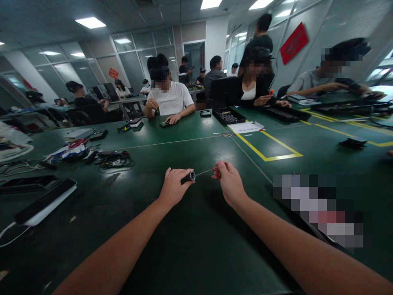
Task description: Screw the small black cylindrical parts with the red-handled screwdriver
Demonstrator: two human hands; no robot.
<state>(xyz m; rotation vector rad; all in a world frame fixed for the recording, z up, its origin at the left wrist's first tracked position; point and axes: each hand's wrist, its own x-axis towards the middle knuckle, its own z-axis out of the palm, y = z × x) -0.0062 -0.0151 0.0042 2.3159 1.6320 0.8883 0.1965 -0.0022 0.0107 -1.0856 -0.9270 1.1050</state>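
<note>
My left hand (pixel 174 186) is closed around a short black cylinder, which looks like a small flashlight (pixel 192 176). Its round end, with a pale rim, faces right. My right hand (pixel 229 180) is raised above the table a little to the right, fingers pinched together. A thin pale strand (pixel 204 173) stretches between the cylinder's end and my right fingertips. Whether it is a cord or a stiff rod I cannot tell. Both hands are over the dark green table (pixel 190 246).
On the left lie a black-and-white long box (pixel 46 200), bundled black cables (pixel 115 159) and red-handled scissors (pixel 78 143). Yellow tape (pixel 284 157) marks the table at right. Black trays (pixel 229 116) stand farther back. A person in a white shirt (pixel 170 100) sits opposite, with others around.
</note>
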